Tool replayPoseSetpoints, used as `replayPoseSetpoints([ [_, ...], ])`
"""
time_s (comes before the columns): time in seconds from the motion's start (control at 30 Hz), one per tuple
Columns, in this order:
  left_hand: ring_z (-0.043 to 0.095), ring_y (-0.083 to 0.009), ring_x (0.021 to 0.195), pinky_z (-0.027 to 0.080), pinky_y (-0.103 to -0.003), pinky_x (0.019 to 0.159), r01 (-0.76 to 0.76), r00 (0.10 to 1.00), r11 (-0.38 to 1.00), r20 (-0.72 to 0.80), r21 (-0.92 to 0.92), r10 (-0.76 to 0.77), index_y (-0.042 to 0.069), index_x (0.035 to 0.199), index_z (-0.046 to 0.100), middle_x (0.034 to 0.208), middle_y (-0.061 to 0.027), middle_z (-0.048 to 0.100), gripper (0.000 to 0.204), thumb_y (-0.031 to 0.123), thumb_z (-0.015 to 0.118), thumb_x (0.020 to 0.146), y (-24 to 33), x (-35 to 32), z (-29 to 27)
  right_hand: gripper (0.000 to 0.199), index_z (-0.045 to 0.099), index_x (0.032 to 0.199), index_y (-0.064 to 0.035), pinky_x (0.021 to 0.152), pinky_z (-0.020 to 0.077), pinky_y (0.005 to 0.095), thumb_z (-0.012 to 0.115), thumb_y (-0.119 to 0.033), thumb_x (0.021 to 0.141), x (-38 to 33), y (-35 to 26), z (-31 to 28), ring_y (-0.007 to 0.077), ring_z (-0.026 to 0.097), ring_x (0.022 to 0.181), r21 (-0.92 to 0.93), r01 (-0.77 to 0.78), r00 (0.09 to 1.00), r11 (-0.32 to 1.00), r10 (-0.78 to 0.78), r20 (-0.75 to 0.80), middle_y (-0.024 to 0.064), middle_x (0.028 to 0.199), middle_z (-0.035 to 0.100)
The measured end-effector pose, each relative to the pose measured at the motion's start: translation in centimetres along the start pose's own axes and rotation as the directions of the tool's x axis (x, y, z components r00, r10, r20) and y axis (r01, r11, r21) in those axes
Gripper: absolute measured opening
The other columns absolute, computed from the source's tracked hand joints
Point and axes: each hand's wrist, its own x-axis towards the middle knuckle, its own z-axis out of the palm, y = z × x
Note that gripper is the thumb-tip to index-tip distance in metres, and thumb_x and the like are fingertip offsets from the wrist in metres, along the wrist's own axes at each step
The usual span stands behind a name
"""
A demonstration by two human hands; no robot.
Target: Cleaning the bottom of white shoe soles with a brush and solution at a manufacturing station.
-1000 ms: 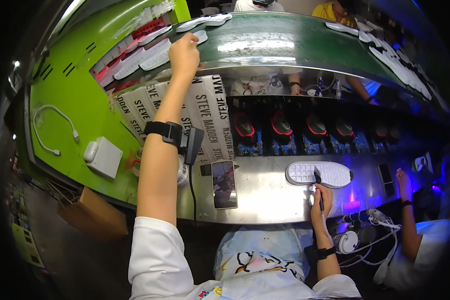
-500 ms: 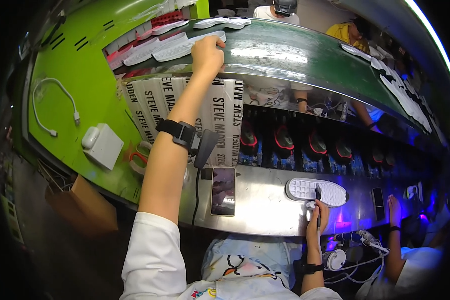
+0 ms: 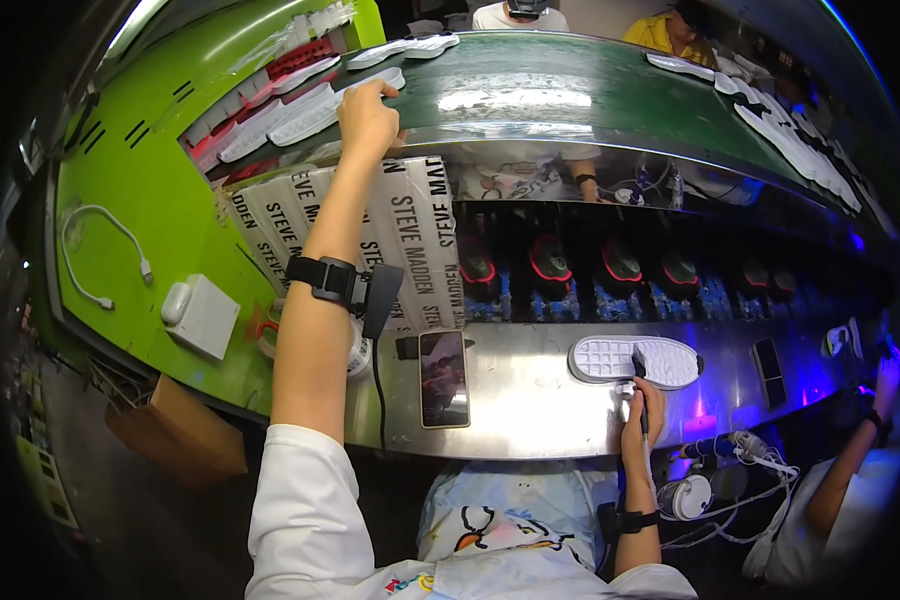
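Note:
My left hand reaches far forward to the green conveyor belt. Its bent fingers close on the near end of a white shoe sole, one in a group of soles lying side by side at the belt's left end. The fingertips are partly hidden by the hand itself. Low on the right, my right hand grips a slim dark-handled brush, its black tip over another white shoe sole. That sole lies with its gridded face up on the metal bench.
A printed box stands under my left arm. On the bench lie a phone and a second dark phone. A green table at left holds a white cable and small white box. Another person's hand is at far right.
The view has shifted, so the belt and box appear further left. My left hand stays at the sole, and the brush stays over the bench sole. The neighbour's hand has moved right, away from the dark phone.

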Motion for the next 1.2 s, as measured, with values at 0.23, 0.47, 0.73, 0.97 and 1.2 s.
replayPoseSetpoints([
  [0.23, 0.063, -0.0297, 0.072, 0.052, -0.041, 0.063, 0.155, 0.988, 0.95, 0.061, -0.271, -0.143, 0.004, 0.091, 0.063, 0.08, -0.0136, 0.065, 0.024, -0.004, 0.054, 0.07, 1.8, -1.3, -1.8, 0.023, 0.062, 0.107, 0.0009, 0.09, 0.041, 0.0347, 0.047, -0.008, 0.091, -0.3, -0.1, 0.2, 0.0276, 0.054, 0.098, -0.018, 0.009, 1.0, 1.0, -0.01, -0.015, 0.0151, 0.103, 0.059],
  [0.47, 0.064, -0.0268, 0.073, 0.052, -0.035, 0.061, 0.056, 0.997, 0.936, 0.067, -0.348, -0.035, 0.006, 0.099, 0.065, 0.082, -0.0124, 0.066, 0.031, -0.006, 0.05, 0.074, 1.1, -0.7, -1.4, 0.023, 0.062, 0.106, 0.0014, 0.089, 0.0416, 0.0342, 0.047, -0.007, 0.091, -0.3, -0.3, 0.3, 0.027, 0.054, 0.097, -0.007, 0.01, 1.0, 1.0, -0.01, -0.02, 0.0151, 0.102, 0.059],
  [0.73, 0.059, -0.0293, 0.088, 0.048, -0.038, 0.076, -0.001, 0.987, 0.975, 0.155, -0.22, 0.036, 0.009, 0.093, 0.069, 0.091, -0.0127, 0.064, 0.045, -0.003, 0.075, 0.051, 0.5, -0.4, -1.0, 0.022, 0.062, 0.105, 0.0016, 0.089, 0.0417, 0.0342, 0.048, -0.006, 0.091, -0.3, -0.4, 0.1, 0.027, 0.054, 0.097, -0.017, -0.004, 1.0, 1.0, 0.004, -0.028, 0.0155, 0.101, 0.059],
  [0.97, 0.06, -0.0298, 0.086, 0.048, -0.038, 0.076, 0.025, 0.985, 0.966, 0.17, -0.258, 0.019, 0.009, 0.089, 0.07, 0.091, -0.0139, 0.064, 0.039, -0.002, 0.075, 0.052, 0.1, 0.0, -0.4, 0.022, 0.062, 0.105, 0.001, 0.089, 0.0417, 0.0346, 0.048, -0.007, 0.091, -0.4, -0.3, -0.1, 0.0272, 0.054, 0.097, -0.03, 0.006, 1.0, 1.0, -0.007, -0.029, 0.0152, 0.101, 0.059],
  [1.2, 0.06, -0.03, 0.085, 0.049, -0.039, 0.073, 0.01, 0.984, 0.964, 0.176, -0.266, 0.038, 0.01, 0.088, 0.071, 0.089, -0.0139, 0.064, 0.036, -0.003, 0.072, 0.054, -0.3, 0.1, -0.3, 0.022, 0.062, 0.105, 0.0009, 0.089, 0.0416, 0.0348, 0.048, -0.008, 0.091, -0.4, -0.6, 0.0, 0.0274, 0.054, 0.097, -0.038, 0.011, 1.0, 0.999, -0.012, -0.029, 0.0151, 0.101, 0.059],
])
